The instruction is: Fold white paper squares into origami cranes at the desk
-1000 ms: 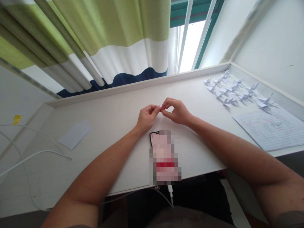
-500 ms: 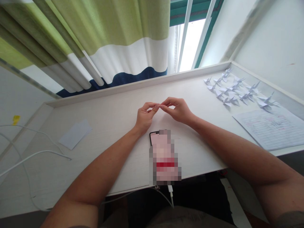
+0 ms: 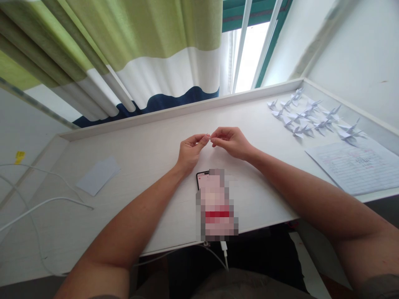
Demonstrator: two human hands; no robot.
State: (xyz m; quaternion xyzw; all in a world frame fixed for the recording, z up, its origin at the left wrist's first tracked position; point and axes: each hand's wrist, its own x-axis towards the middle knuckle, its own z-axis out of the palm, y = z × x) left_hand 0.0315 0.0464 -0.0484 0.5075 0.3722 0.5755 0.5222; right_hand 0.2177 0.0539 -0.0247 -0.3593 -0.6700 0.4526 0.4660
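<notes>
My left hand (image 3: 190,152) and my right hand (image 3: 233,142) meet over the middle of the white desk, fingertips almost touching. Pinched between their thumbs and fingers is a small piece of white paper (image 3: 210,138), mostly hidden, so its folds cannot be made out. Just below the hands lies a phone (image 3: 203,176) with a blurred screen. Several folded white paper cranes (image 3: 349,133) stand in rows at the far right of the desk.
A printed sheet (image 3: 358,170) lies at the right edge. On the left are loose white paper pieces (image 3: 98,176) and white cables (image 3: 56,200). A raised rim (image 3: 187,110) runs along the back, before a curtain (image 3: 174,70). A charging cable (image 3: 223,246) leaves the phone's lower end.
My right fingers have shifted slightly around the small paper, with the lower fingers curling in a little more. The other things stay where they were.
</notes>
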